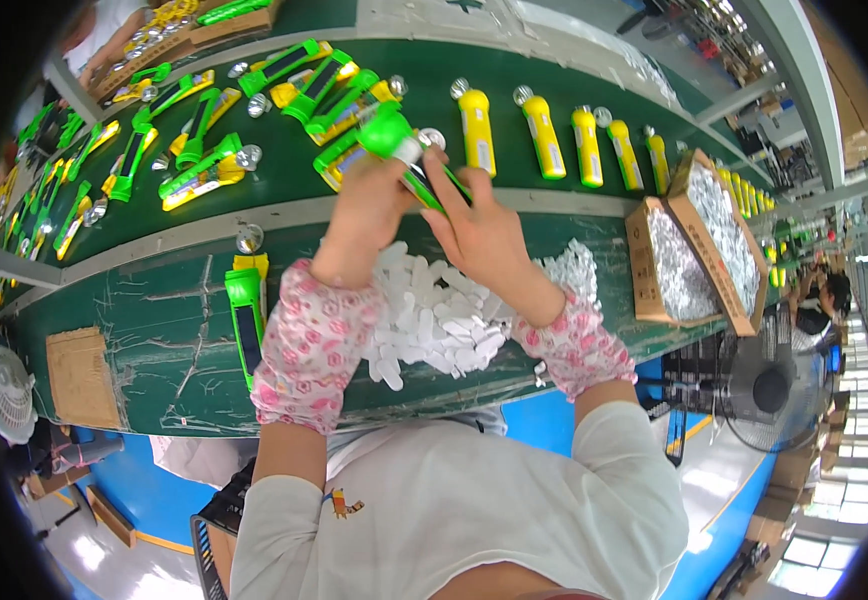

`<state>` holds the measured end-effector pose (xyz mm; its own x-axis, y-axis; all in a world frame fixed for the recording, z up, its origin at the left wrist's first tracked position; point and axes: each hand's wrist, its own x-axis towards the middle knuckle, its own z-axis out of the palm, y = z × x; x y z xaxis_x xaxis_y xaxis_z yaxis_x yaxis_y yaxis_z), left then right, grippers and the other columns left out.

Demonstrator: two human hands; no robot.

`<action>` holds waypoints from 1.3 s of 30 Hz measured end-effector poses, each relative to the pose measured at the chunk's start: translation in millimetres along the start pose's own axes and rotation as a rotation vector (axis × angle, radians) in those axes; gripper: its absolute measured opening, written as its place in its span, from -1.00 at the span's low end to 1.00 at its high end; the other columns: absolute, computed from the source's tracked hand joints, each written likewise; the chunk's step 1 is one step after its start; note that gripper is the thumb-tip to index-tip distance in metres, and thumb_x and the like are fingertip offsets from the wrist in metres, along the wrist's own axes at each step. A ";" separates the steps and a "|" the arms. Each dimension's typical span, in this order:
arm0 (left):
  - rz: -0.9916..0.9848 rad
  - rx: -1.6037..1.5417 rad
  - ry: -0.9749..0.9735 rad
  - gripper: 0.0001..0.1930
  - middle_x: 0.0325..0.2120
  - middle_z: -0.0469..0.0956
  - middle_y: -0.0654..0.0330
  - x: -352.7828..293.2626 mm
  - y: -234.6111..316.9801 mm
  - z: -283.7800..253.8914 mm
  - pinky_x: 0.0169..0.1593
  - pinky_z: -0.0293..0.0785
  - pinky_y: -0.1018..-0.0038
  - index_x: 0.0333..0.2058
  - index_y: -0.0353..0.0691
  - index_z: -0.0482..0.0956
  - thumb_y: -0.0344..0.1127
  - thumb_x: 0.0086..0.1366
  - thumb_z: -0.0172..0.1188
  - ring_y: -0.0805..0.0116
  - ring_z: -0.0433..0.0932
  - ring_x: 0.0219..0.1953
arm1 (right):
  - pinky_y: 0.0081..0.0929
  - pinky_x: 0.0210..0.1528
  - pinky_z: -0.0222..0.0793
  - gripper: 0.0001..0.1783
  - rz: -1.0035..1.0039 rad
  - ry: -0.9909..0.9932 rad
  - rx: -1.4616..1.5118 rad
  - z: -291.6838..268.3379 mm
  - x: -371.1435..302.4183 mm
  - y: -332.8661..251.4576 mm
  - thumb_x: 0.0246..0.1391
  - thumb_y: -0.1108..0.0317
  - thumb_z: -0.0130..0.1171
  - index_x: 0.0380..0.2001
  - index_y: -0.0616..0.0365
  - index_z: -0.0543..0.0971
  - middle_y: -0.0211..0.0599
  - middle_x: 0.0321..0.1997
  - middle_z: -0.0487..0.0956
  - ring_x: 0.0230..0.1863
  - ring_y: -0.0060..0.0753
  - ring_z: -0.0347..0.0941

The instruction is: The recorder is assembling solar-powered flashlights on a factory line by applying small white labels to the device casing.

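Head view: green flashlight [401, 150] held between left hand [374, 205] and right hand [479, 230].

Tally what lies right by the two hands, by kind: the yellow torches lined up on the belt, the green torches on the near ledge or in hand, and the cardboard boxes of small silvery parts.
Yellow torches in the row: 5
Green torches, one in the hands, one on the near ledge: 2
Cardboard boxes of silvery parts: 2
Total: 9
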<state>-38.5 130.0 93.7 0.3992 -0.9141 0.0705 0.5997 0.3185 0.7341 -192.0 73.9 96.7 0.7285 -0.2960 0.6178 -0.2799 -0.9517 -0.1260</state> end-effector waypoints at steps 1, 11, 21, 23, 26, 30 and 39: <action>0.019 -0.033 0.059 -0.72 -0.15 0.53 0.06 4.2 -1.8 -3.6 -0.11 0.52 0.31 -0.06 -0.36 0.42 -0.28 0.37 0.02 0.24 0.56 -0.12 | -0.25 -0.42 0.46 -0.40 0.012 0.010 0.147 2.2 -0.2 5.6 0.14 0.23 0.10 0.26 -0.04 0.29 -0.13 -0.15 0.36 -0.37 -0.09 0.48; -0.124 -0.476 0.014 -0.61 -0.28 0.46 0.09 15.4 -1.7 -15.5 -0.10 0.45 0.17 -0.03 -0.18 0.34 0.00 0.38 -0.06 0.14 0.48 -0.24 | -0.48 -0.27 0.37 -0.66 0.144 -0.288 0.340 -39.3 -34.1 83.8 0.06 0.35 0.24 -0.07 0.11 0.51 -0.25 -0.24 0.46 -0.30 -0.37 0.44; -0.174 -0.510 -0.101 -0.52 -0.33 0.40 0.10 22.6 -6.2 -32.5 -0.31 0.48 0.40 -0.09 -0.21 0.31 0.04 0.26 0.18 0.32 0.45 -0.40 | -0.27 -0.20 0.36 -0.77 0.259 -0.661 0.267 -3.5 -71.4 99.3 -0.17 0.32 0.36 -0.41 0.16 0.58 -0.22 -0.38 0.52 -0.26 -0.12 0.45; -0.127 -0.460 -0.014 -0.52 -0.30 0.41 0.09 23.8 -10.1 -25.1 -0.25 0.50 0.35 -0.05 -0.23 0.31 0.02 0.28 0.17 0.27 0.47 -0.35 | -0.26 -0.19 0.37 -0.79 0.251 -0.601 0.217 -2.3 -79.7 98.9 -0.16 0.34 0.34 -0.41 0.16 0.58 -0.20 -0.38 0.53 -0.26 -0.11 0.45; -0.142 -0.434 0.046 -0.57 -0.26 0.45 0.06 27.1 -15.2 -22.0 -0.13 0.51 0.27 0.03 -0.30 0.30 -0.11 0.35 0.09 0.20 0.49 -0.26 | -0.26 -0.19 0.37 -0.82 0.231 -0.473 0.186 -4.5 -87.3 93.2 -0.12 0.38 0.32 -0.39 0.16 0.60 -0.18 -0.38 0.53 -0.27 -0.10 0.44; -0.093 -0.162 0.055 -0.64 -0.22 0.49 -0.03 16.2 -24.9 -3.3 -0.09 0.53 0.23 0.06 -0.32 0.24 -0.19 0.44 -0.12 0.12 0.54 -0.21 | -0.32 -0.25 0.37 -0.86 0.274 -0.403 0.424 -24.9 -76.3 98.5 -0.04 0.39 0.28 -0.37 0.16 0.60 -0.16 -0.33 0.51 -0.30 -0.12 0.44; -0.057 0.155 -0.219 -0.66 -0.15 0.49 0.03 -4.7 -51.2 22.7 -0.09 0.57 0.30 0.03 -0.35 0.24 -0.24 0.42 -0.10 0.22 0.60 -0.20 | -0.65 -0.35 0.44 -0.93 0.183 -0.024 0.819 -45.8 6.7 61.4 0.10 0.52 0.19 -0.33 0.26 0.53 -0.34 -0.33 0.51 -0.32 -0.60 0.48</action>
<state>-86.9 112.3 71.1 0.1980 -0.9674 0.1581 0.4967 0.2381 0.8346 -233.0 17.2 128.5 0.7314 -0.4441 0.5176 0.1410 -0.6441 -0.7519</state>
